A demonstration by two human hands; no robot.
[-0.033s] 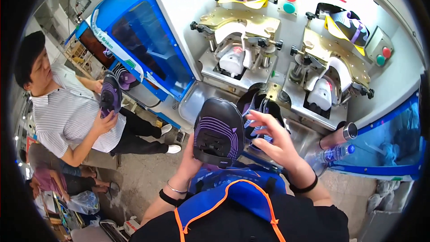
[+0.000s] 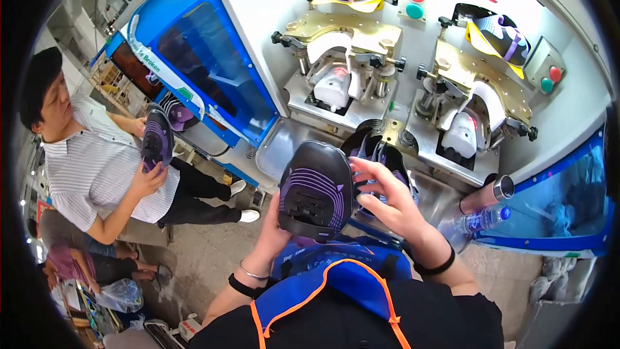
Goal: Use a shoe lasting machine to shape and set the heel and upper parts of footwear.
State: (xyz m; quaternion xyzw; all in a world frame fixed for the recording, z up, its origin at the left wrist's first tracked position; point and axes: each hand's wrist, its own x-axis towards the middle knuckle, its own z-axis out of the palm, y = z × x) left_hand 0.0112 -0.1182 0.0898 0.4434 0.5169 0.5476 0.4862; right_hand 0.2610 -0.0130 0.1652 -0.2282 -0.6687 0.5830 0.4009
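The left hand [image 2: 275,225] grips a black, purple-striped shoe upper [image 2: 314,184], right hand [image 2: 395,201] half-open beside it, before the front edge of a steel counter [image 2: 274,145] and machine [image 2: 339,24].

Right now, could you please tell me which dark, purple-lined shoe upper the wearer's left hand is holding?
The central shoe upper, its left edge in the left hand; the co-worker holds another, and others sit at the machines.

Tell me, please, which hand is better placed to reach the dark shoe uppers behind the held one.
Probably the right hand: it is open in front of those uppers, while the left hand is occupied gripping the held upper.
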